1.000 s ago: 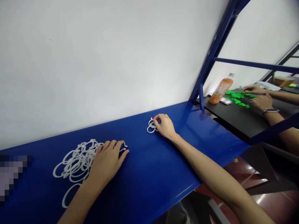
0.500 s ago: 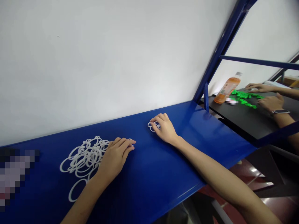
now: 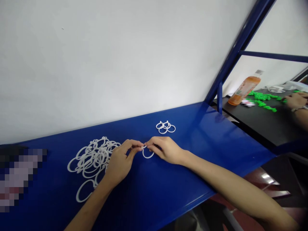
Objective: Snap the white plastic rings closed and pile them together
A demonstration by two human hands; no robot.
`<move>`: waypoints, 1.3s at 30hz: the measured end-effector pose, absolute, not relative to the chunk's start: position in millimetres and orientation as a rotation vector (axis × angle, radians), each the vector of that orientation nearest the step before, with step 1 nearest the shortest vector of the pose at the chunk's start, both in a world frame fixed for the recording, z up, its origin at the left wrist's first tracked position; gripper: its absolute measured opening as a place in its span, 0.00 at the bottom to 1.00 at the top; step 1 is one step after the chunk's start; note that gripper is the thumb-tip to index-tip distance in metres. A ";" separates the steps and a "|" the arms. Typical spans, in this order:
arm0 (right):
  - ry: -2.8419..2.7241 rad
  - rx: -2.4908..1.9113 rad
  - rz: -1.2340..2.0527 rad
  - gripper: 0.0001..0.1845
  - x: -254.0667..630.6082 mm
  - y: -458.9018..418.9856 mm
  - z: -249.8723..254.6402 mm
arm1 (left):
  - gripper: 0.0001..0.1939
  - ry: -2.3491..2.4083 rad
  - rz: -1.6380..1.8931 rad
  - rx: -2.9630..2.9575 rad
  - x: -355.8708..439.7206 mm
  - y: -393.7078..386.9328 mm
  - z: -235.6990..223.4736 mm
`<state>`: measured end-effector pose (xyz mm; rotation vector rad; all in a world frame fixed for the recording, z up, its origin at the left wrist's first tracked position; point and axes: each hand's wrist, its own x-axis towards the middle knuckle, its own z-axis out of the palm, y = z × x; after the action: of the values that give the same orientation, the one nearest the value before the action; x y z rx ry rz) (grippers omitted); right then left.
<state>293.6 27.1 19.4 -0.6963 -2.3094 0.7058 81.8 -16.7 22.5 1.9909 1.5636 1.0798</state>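
Observation:
My left hand (image 3: 120,158) and my right hand (image 3: 163,148) meet over the blue shelf (image 3: 154,186), and both pinch one white plastic ring (image 3: 147,154) between their fingertips. A loose pile of white rings (image 3: 92,158) lies just left of my left hand. A small cluster of a few closed rings (image 3: 165,127) rests further back on the shelf, beyond my right hand and apart from it.
A white wall stands behind the shelf. A blue frame post (image 3: 237,48) rises at the right. Beyond it, a black table (image 3: 260,123) carries an orange drink bottle (image 3: 244,87) and green pieces (image 3: 263,99); another person's hand (image 3: 297,100) works there.
My right hand left the small ring cluster and came forward. My left hand slid right from the pile with a ring. Now both hands grip that ring together.

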 end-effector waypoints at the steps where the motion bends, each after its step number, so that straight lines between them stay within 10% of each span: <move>1: -2.294 -0.675 0.738 0.09 293.6 26.8 19.4 | 0.10 1.559 1.101 2.026 82.7 -16.8 21.4; 21: -2.160 -0.596 0.573 0.07 307.1 46.6 20.6 | 0.11 1.706 1.142 2.271 80.3 -14.8 11.7; 28: -1.744 -1.198 0.108 0.05 349.2 103.7 11.2 | 0.15 2.103 0.797 2.391 40.6 1.4 15.8; 39: -1.739 -1.445 0.409 0.11 358.9 128.9 -14.7 | 0.20 2.179 0.351 2.318 13.7 8.7 5.9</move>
<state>358.9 128.9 -14.7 -1.4449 -1.7394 0.4089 13.7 8.7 5.9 2.3178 2.1787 0.3506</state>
